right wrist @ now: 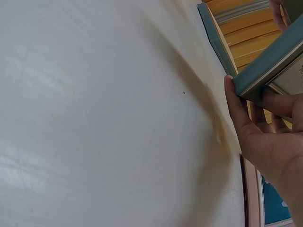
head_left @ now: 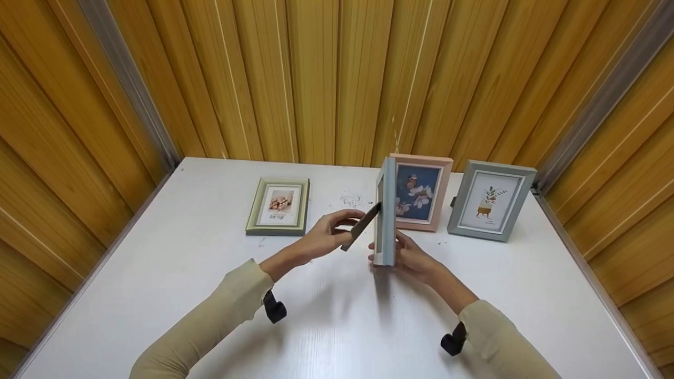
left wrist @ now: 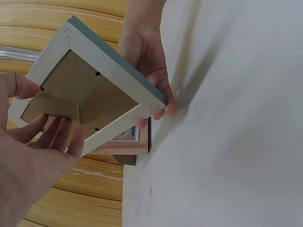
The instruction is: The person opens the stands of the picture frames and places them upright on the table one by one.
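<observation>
A light blue picture frame (head_left: 389,216) is held upright and edge-on above the white table. My right hand (head_left: 416,258) grips its lower part, the thumb on the front side and fingertips on the back. My left hand (head_left: 327,237) pinches the brown stand flap (left wrist: 57,105), which sticks out from the brown backboard (left wrist: 78,80). In the left wrist view the frame's back border is white with small arrow marks. The right wrist view shows the blue edge (right wrist: 270,54) in the right fingers; most of the picture is out of sight.
Behind the held frame stands a pink frame (head_left: 443,195) with a flower picture. A grey-green frame (head_left: 518,210) stands to its right. At the left, a green frame (head_left: 253,218) is on the white table (head_left: 174,237). Wood-patterned walls (head_left: 310,79) enclose the table.
</observation>
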The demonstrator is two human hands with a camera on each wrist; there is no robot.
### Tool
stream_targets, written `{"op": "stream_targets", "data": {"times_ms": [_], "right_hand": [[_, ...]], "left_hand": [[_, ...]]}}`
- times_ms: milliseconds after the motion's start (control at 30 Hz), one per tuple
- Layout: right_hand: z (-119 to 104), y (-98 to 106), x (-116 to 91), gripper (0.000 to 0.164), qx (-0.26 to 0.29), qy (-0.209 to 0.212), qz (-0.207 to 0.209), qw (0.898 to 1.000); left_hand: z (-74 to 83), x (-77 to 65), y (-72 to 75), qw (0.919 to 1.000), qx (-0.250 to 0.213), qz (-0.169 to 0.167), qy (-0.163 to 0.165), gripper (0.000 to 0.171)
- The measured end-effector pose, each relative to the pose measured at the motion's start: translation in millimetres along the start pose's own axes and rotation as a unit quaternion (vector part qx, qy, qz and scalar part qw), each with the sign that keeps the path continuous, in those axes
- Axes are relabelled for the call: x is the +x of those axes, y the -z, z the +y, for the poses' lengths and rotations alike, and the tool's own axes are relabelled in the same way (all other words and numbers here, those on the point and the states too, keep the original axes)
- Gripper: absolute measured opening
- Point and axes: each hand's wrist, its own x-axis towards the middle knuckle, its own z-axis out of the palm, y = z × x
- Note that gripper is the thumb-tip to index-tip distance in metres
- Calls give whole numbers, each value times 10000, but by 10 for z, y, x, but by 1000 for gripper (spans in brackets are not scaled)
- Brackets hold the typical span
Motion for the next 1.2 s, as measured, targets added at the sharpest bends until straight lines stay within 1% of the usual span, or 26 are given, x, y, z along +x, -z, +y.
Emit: {"op": "stream_targets", "data": {"times_ms": [100,200,467,600,667,800,867,967,1067,1200], "right_hand": [[13,8,-8,75,-47,19,-43,10000],[27,1,-14,72,-129,-3,-52,9999],[27,-36,2,64,-176,0,-181,9997],[16,-36,-1,66,-265,1,-186,9995],[12,-38,-4,71,-278,-9,-152,9995],[13,-43,-3,84,-178,-55,15,9998],[14,-45,-2,87,-115,-79,88,9999],[21,-38,-1,85,-70,-57,88,9999],[27,-39,-6,81,-49,-28,137,9999],[37,-49,4,68,-192,3,331,9993]], "left_hand": [[-36,-16,52,9998,7,177,-35,52],[-64,-26,99,9996,-22,272,-1,51],[-77,-12,166,9998,-49,172,-92,51],[-70,-17,175,9996,58,246,-103,50],[-70,-22,174,9994,96,295,-128,49],[-87,-16,161,9987,160,346,-337,48],[-90,-8,153,9979,218,386,-474,49],[-71,11,140,9961,333,514,-637,48],[-26,40,120,9934,486,696,-774,43],[46,66,80,9894,718,880,-902,37]]}}
